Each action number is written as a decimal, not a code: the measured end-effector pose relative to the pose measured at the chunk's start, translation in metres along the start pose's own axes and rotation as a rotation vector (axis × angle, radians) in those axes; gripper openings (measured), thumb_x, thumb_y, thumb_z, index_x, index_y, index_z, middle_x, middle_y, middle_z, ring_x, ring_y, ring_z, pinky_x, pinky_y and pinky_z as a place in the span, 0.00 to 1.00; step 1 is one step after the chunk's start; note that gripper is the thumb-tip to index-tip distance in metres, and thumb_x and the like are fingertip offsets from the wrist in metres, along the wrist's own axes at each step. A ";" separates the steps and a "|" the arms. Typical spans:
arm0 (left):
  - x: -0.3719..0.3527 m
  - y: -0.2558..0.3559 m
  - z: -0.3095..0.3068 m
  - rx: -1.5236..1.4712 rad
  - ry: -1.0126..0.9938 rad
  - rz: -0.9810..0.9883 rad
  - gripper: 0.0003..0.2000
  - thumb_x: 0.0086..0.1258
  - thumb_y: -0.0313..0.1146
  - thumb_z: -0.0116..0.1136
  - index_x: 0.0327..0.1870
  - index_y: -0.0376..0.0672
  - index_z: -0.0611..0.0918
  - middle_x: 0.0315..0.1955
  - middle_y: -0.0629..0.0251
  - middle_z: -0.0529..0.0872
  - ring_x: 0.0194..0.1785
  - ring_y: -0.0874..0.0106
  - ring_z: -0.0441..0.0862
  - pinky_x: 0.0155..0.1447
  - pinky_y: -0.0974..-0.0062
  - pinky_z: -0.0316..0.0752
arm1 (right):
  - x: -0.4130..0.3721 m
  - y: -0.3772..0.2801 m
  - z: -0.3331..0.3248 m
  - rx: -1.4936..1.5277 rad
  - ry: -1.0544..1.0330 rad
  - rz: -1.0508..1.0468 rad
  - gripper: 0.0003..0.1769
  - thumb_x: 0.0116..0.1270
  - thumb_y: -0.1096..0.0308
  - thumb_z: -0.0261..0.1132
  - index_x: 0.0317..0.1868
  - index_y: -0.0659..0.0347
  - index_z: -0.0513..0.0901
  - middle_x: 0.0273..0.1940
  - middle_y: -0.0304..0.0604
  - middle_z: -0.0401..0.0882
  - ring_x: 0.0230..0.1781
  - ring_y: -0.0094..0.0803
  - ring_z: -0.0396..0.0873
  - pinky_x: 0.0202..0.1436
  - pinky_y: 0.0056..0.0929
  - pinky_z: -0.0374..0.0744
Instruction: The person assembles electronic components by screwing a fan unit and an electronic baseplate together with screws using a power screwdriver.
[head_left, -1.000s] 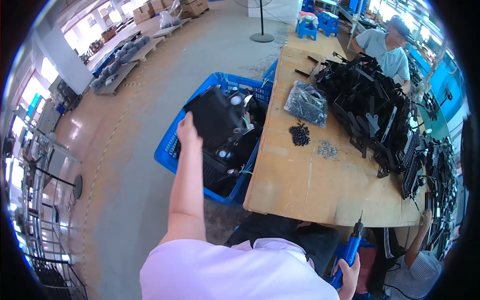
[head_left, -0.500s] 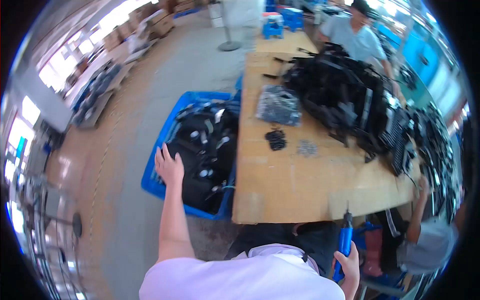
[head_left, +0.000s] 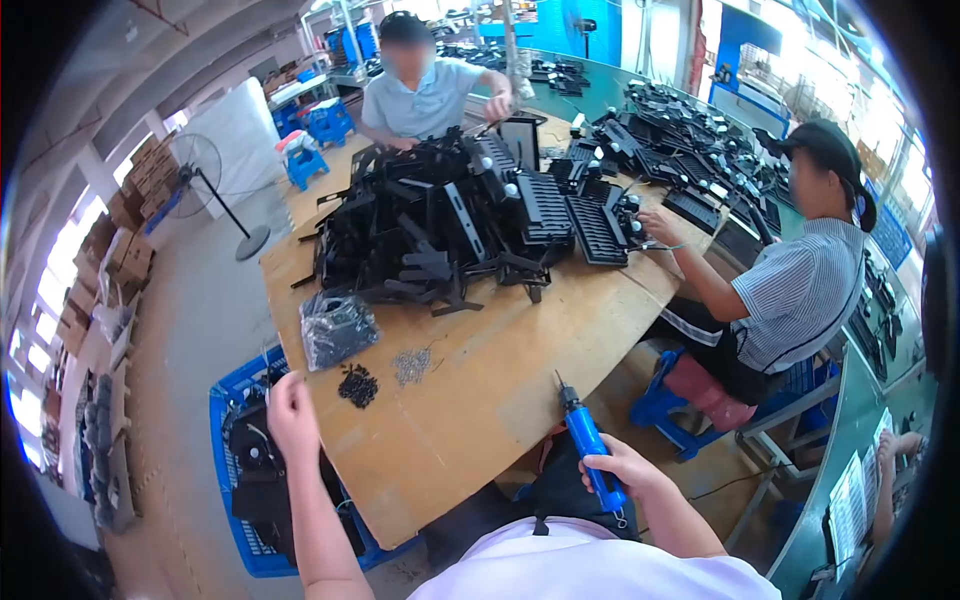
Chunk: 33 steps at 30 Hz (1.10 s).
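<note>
In my right hand point(head_left: 622, 470) is a blue electric screwdriver point(head_left: 594, 445), its bit pointing up and away over the table's front edge. My left hand point(head_left: 291, 420) is beside the table's left edge, above the blue crate point(head_left: 228, 480) of black parts. Its fingers are curled in, and I cannot make out whether anything is inside them. Near that hand on the table point(head_left: 450, 400) lie a pile of small black pieces point(head_left: 358, 386), a scatter of small silver pieces point(head_left: 411, 366) and a clear plastic bag point(head_left: 338, 330) with dark contents.
A big heap of black plastic parts point(head_left: 420, 230) covers the table's far half. One co-worker point(head_left: 425, 95) stands behind it; another point(head_left: 800, 270) sits at the right, a hand on black slotted parts point(head_left: 597, 230). A fan point(head_left: 215, 195) stands on the floor at the left.
My view has swung to the right. My left hand, spread over the crate before, is now curled by the table edge. The screwdriver has stayed in my right hand.
</note>
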<state>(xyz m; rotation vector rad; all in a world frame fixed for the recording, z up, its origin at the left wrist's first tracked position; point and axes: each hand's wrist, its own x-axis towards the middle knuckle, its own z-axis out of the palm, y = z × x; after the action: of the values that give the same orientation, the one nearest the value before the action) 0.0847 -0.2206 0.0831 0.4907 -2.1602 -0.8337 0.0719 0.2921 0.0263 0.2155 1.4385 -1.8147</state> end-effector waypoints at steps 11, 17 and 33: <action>0.122 0.176 0.345 -0.078 -0.501 0.200 0.36 0.68 0.45 0.70 0.75 0.41 0.69 0.61 0.51 0.81 0.52 0.69 0.87 0.56 0.71 0.82 | 0.011 0.015 -0.026 0.083 -0.101 0.004 0.30 0.67 0.66 0.73 0.64 0.62 0.69 0.40 0.44 0.80 0.36 0.32 0.83 0.41 0.34 0.84; 0.148 0.216 0.424 -0.417 -0.653 -0.363 0.36 0.66 0.37 0.74 0.73 0.44 0.66 0.55 0.57 0.81 0.48 0.62 0.87 0.50 0.60 0.86 | 0.015 0.021 -0.037 0.033 -0.154 0.010 0.41 0.67 0.59 0.75 0.73 0.64 0.64 0.43 0.44 0.80 0.39 0.30 0.83 0.44 0.33 0.83; 0.168 0.254 0.327 -0.305 -0.230 0.270 0.24 0.63 0.36 0.74 0.55 0.32 0.78 0.46 0.54 0.86 0.48 0.65 0.84 0.57 0.68 0.77 | 0.020 0.018 -0.043 0.025 -0.190 -0.018 0.40 0.67 0.61 0.74 0.73 0.65 0.64 0.43 0.43 0.79 0.39 0.29 0.82 0.44 0.32 0.83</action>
<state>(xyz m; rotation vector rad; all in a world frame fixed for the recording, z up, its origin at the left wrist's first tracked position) -0.2923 -0.0024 0.1823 -0.0541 -2.1865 -1.0815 0.0559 0.3200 -0.0134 0.0416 1.2893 -1.8157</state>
